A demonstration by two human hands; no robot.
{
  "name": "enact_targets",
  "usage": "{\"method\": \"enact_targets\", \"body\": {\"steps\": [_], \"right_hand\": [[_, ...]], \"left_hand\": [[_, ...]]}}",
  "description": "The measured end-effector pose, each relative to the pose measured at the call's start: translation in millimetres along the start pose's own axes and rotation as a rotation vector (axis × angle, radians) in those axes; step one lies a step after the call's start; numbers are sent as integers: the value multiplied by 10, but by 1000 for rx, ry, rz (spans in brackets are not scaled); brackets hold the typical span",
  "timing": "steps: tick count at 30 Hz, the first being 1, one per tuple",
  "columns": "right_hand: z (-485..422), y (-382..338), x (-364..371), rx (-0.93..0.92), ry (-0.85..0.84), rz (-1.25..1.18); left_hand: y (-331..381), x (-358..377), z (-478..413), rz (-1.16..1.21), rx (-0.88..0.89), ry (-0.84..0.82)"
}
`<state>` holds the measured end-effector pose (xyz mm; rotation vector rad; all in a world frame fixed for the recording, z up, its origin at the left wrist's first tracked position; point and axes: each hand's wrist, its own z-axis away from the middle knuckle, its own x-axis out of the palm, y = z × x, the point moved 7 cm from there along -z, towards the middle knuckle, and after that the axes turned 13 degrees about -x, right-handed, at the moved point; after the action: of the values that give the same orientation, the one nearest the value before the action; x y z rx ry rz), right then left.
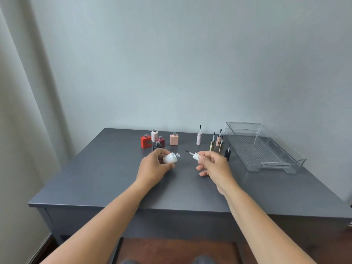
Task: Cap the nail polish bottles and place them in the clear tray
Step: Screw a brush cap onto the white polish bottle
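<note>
My left hand (154, 166) grips a white nail polish bottle (170, 158), tilted with its open neck pointing right. My right hand (213, 164) pinches a white brush cap (195, 155) whose black-tipped brush points left toward the bottle's neck, a small gap apart. Behind my left hand stand several uncapped bottles: a red one (146, 142), a pale pink ribbed one (154, 135), a dark pink one (160, 139), a black one (157, 145) and a peach one (174, 139). Several brush caps (217, 142) stand upright on their tops to the right. The clear tray (266, 149) sits at the far right with nothing in it.
Everything rests on a dark grey table (114, 178) against a pale wall. A light curtain (22, 130) hangs at the left. The pale ribbed cap (199, 137) stands apart from the other caps. A black cap (227, 153) stands just behind my right hand.
</note>
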<state>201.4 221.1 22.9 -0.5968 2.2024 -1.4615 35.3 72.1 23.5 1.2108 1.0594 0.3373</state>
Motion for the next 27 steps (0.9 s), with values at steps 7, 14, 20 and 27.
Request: {"method": "enact_targets", "body": {"steps": [7,14,20,27], "right_hand": [[1,-12,73,-42,-24,53],[5,-24,110,-66,-50,101],[-21,-23,176,-85,-70,104],[-83,-28,234,-90,-89,27]], "left_hand": [[14,15,12,-27,36,20],[48,39,35,-77,88,26],[87,69,62,-135,152,32],[64,75,66,-130,132,6]]}}
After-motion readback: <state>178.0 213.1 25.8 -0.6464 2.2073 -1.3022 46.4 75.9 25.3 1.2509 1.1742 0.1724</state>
